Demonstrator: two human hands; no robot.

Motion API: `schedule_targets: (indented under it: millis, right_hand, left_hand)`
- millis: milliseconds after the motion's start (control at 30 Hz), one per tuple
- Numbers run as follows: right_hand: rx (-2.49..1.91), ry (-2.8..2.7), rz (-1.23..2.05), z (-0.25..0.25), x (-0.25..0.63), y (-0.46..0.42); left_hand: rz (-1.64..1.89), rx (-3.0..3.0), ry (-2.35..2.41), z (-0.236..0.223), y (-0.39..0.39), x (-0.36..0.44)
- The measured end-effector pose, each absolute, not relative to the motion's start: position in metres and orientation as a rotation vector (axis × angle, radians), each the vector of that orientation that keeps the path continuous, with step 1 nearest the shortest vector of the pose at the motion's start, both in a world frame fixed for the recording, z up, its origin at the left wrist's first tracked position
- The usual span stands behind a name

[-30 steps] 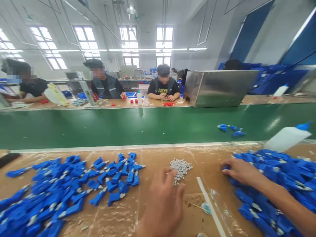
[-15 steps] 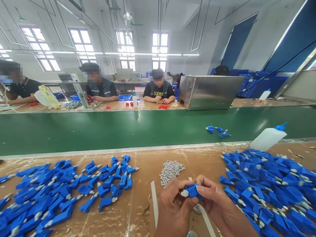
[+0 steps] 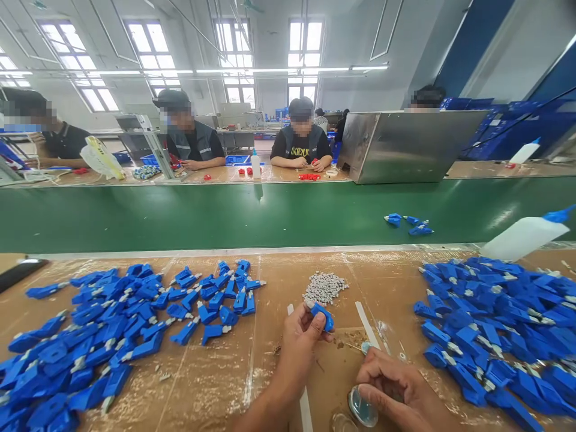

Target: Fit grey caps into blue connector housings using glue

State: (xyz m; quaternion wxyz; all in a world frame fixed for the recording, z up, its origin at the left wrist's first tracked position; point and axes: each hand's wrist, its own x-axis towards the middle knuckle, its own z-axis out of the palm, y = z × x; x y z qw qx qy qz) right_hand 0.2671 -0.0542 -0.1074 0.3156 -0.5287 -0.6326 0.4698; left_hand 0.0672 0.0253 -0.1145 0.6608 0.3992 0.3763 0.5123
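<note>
My left hand (image 3: 300, 335) is closed round a small blue plastic part (image 3: 324, 316), held just below a little heap of grey pellets (image 3: 324, 287). My right hand (image 3: 396, 387) is low at the bottom edge, fingers curled in a pinch over a small round clear dish (image 3: 361, 408); a thin stick (image 3: 353, 345) with a pale tip lies in front of it, and I cannot make out what the fingers hold. A large pile of blue parts (image 3: 499, 324) lies to the right, another spread of blue parts (image 3: 121, 324) to the left.
A green conveyor belt (image 3: 225, 216) runs across beyond the brown work surface (image 3: 279, 282), carrying a few blue parts (image 3: 407, 224). A white squeeze bottle with blue cap (image 3: 522, 237) lies at the right. A steel box (image 3: 405, 153) and several seated people are across the belt.
My hands came apart: the left kept the blue part and moved up toward the grey pellets, while the right dropped to the round dish at the bottom edge.
</note>
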Motion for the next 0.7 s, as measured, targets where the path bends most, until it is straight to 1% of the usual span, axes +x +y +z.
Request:
schedule_targets:
  millis: [267,400,533,633,700]
  right_hand:
    - [-1.386,-1.940,0.989,-0.107,0.275,-0.064]
    - [-1.334,-2.033,0.913,-0.088,0.276,-0.067]
    - [-1.343,-2.033,1.007,-0.063,0.279,-0.058]
    - [-1.399,-1.895,1.071,-0.064,0.283,-0.050]
    - [-1.442,-1.735,1.007,-0.070,0.285,-0.045]
  left_hand:
    - [1.142,0.817,0.860,-0.119,0.025,0.067]
    - [1.091,0.718,0.830,-0.118,0.024,0.069]
    - [1.003,0.612,0.782,-0.116,0.020,0.072]
    - [0.950,0.557,0.756,-0.117,0.018,0.074]
    - [0.921,0.513,0.730,-0.120,0.018,0.075]
